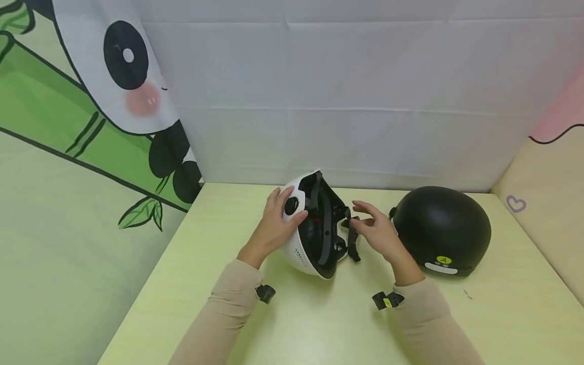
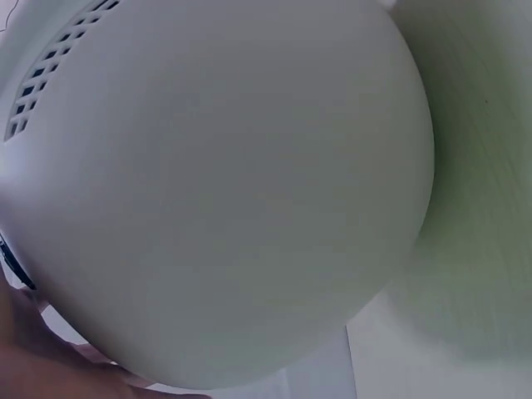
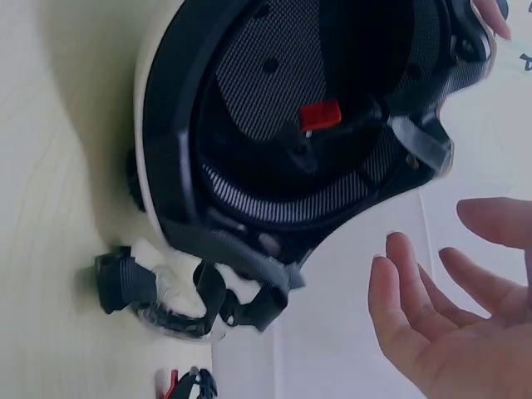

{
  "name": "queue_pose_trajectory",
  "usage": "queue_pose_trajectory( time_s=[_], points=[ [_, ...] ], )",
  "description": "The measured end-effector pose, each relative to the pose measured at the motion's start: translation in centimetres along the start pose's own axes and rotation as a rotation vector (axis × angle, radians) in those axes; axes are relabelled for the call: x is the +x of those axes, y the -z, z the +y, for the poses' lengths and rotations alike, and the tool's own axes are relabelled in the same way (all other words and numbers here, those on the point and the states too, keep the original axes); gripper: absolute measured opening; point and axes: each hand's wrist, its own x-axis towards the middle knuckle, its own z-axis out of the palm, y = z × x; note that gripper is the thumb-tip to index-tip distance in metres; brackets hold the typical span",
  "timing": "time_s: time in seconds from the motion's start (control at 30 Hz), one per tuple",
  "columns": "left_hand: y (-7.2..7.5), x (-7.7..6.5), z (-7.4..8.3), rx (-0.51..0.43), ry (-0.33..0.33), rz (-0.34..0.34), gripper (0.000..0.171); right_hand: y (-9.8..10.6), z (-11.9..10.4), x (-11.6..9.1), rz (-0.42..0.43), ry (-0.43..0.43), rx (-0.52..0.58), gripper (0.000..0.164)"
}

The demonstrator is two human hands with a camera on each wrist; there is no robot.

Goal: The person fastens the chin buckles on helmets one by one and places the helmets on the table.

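A white helmet [image 1: 298, 253] is tipped on its side on the table, its dark padded inside facing right. My left hand [image 1: 276, 223] grips it by the upper left rim, beside a round black knob [image 1: 291, 205]. In the left wrist view the smooth white shell [image 2: 249, 191] fills most of the picture, with the fingers partly hidden below it. My right hand [image 1: 376, 230] is at the helmet's right side, near the dangling black strap [image 1: 353, 243]. The right wrist view shows its fingers loosely spread with nothing between them. A red buckle [image 3: 320, 114] shows inside the helmet.
A matte black helmet [image 1: 442, 228] with a round yellow sticker [image 1: 444, 260] sits dome up, just right of my right hand. The pale table [image 1: 319, 324] ends at a white backdrop [image 1: 347, 101]. Printed cloth panels stand along the left and right sides.
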Motion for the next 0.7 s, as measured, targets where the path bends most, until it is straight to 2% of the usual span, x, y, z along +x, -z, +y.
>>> queue_pose_trajectory(
  time_s=[0.13, 0.53, 0.7],
  points=[
    [0.4, -0.5, -0.6, -0.027, 0.012, 0.002, 0.079, 0.1, 0.5, -0.3, -0.004, -0.018, -0.035, 0.049],
    [0.5, -2.0, -3.2, -0.153, -0.087, 0.102, 0.072, 0.5, 2.0, -1.3, -0.027, -0.058, -0.154, 0.045],
    [0.4, -2.5, -4.3, -0.246, -0.112, 0.150, 0.067, 0.9, 1.9, -1.6, -0.041, -0.066, -0.164, 0.045]
  ],
)
